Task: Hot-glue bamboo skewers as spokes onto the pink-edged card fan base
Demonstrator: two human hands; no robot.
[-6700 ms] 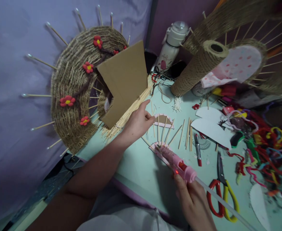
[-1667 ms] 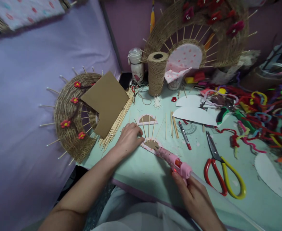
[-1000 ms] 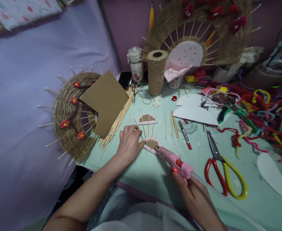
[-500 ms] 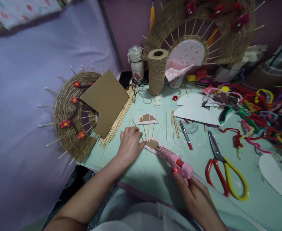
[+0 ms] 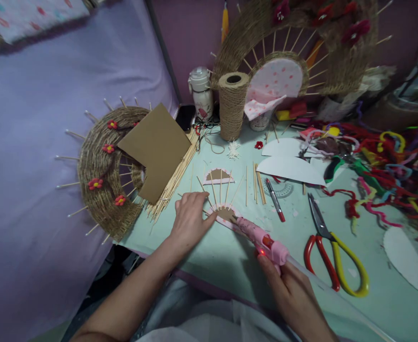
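Observation:
A half-round cardboard piece (image 5: 226,213) with a pink-and-white edging lies on the table, several thin wooden sticks (image 5: 220,190) fanning out from its curved side. My left hand (image 5: 190,213) rests at its left end, thumb apart from the fingers and the thumb tip at the piece's edge. The index fingertip is beside a leftmost stick; another stick runs partly under this hand. In my right hand (image 5: 287,285) is a pink hot glue gun (image 5: 258,233), its red light on and a long clear glue stick in its back. The nozzle points at the cardboard.
Behind lies a second half-round piece (image 5: 218,175). Rightward are loose sticks (image 5: 260,184), a marker pen (image 5: 275,199), scissors (image 5: 323,232) and tangled pipe cleaners (image 5: 376,166). A twine spool (image 5: 233,109) and bottle (image 5: 200,95) stand at the back; cut cardboard (image 5: 159,147) lies left.
My left hand has shifted slightly left and toward me, with the thumb more spread from the fingers. The glue gun has hardly moved.

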